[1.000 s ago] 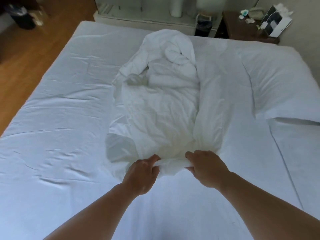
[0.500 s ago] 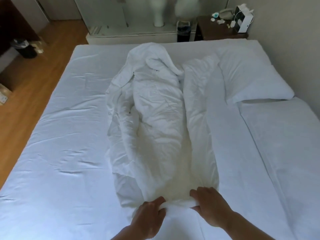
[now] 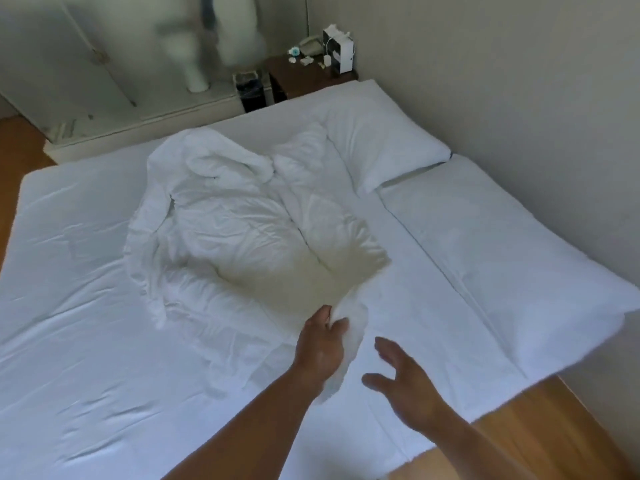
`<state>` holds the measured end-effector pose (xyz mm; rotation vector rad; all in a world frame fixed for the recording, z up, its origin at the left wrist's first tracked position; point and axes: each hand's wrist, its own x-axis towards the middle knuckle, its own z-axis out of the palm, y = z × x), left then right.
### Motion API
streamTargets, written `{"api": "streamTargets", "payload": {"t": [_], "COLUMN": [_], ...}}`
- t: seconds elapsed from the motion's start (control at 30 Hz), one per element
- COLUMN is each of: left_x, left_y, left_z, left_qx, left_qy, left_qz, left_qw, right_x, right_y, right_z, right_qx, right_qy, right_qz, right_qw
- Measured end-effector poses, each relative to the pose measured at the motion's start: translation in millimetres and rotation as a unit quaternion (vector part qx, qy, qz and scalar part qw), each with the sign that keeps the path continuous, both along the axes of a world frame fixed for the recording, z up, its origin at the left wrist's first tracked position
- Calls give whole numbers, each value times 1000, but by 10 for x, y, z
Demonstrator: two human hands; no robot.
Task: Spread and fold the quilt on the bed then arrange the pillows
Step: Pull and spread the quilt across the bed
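- On the wooden floor (image 3: 561, 424), a big white bed (image 3: 86, 306) fills most of the room. Its top is smooth with a few small wrinkles.
- A pale wall (image 3: 502, 81) runs along the right side of the bed.
- The quilt (image 3: 242, 230) lies in the middle of the bed. It is white and all bunched up in a long, lumpy heap, not spread flat. The far end is a puffy roll. The near end gets thin and runs to the left hand.
- Two white pillows lie in a row on the right side of the bed, by the wall. The near pillow (image 3: 502, 258) is flat and reaches the corner of the bed. The far pillow (image 3: 381, 147) is puffier and lies just beside the far part of the quilt.
- The left hand (image 3: 322, 351) is over the near part of the bed. Its fingers are curled round a bunch of the quilt's near end and grip it tight. Some of the cloth hangs down under the hand.
- The right hand (image 3: 401, 379) is just beside the left one, on its right. The fingers are spread wide and it holds nothing. It is apart from the quilt. I cannot tell if it touches the bed.
- A small dark tabletop (image 3: 304, 77) stands past the far end of the bed, in the corner.
- A black bin (image 3: 251, 90) stands just to the left of it.
- A white box (image 3: 341, 51) and some little things sit on the tabletop. They are too small to tell.
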<state>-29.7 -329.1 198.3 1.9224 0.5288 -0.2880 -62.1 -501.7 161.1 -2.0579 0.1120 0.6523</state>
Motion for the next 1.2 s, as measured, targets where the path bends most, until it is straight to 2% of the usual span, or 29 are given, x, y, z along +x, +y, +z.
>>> {"api": "streamTargets", "payload": {"t": [0.07, 0.13, 0.23, 0.3, 0.43, 0.53, 0.73, 0.87, 1.07, 1.13, 1.2], "left_x": [113, 194, 281, 324, 373, 412, 589, 771, 1109, 1244, 1374], "left_y": [-53, -124, -177, -157, -184, -355, -885, -1382, -2119, -2289, -2424], "left_z": [57, 118, 168, 157, 186, 265, 395, 461, 464, 310, 75], "left_qx": [-34, -66, -96, -107, -108, -94, -25, -18, -99, -86, -33], "left_qy": [6, 0, -1, 2, -1, -16, -65, -84, -90, -67, -31], "left_qz": [35, 43, 42, 30, -17, -89, -220, -248, -224, -234, -264], "left_qw": [999, 997, 994, 994, 994, 991, 973, 965, 965, 966, 963], "right_x": [-137, -173, -81, -44, -165, -271, -376, -353, -128, -35, 69], "right_y": [253, 489, 694, 642, 205, -217, -890, -1406, -2168, -2315, -2395], "right_z": [51, 64, -22, -122, -137, -15, 376, 609, 673, 489, 207], "right_qx": [82, 109, 61, 25, 28, 9, -33, -31, 15, 59, 80], "right_qy": [53, 47, 5, 4, 6, -14, -63, -84, -112, -97, -71], "right_qz": [16, -15, -77, -83, -78, -104, -131, -158, -246, -273, -278], "right_qw": [995, 993, 995, 996, 997, 994, 989, 983, 963, 955, 955]}}
